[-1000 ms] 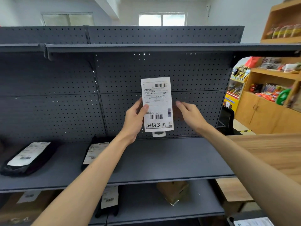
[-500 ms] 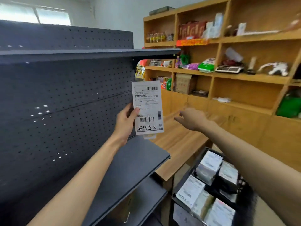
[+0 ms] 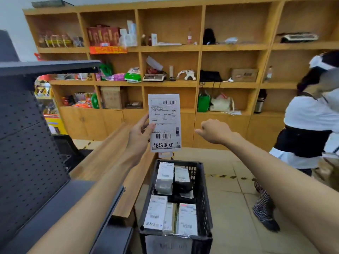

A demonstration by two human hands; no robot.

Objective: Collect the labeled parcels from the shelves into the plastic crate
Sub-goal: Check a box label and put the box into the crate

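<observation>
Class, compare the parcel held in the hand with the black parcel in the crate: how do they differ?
The held parcel is upright in the left hand, outside the crate; the black parcel lies inside it. The held parcel's face is all white label with handwriting; the black parcel shows dark wrapping around a small label. Both carry barcoded labels.

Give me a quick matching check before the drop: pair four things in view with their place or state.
Things:
1. labeled parcel
2. right hand
3. plastic crate
4. green bag

Place or state:
A. on the floor, with parcels inside
B. in a compartment of the wooden shelving
C. fingers curled, holding nothing
D. held upright by the left hand

Pairs: 1-D, 2-C, 3-A, 4-B
</observation>
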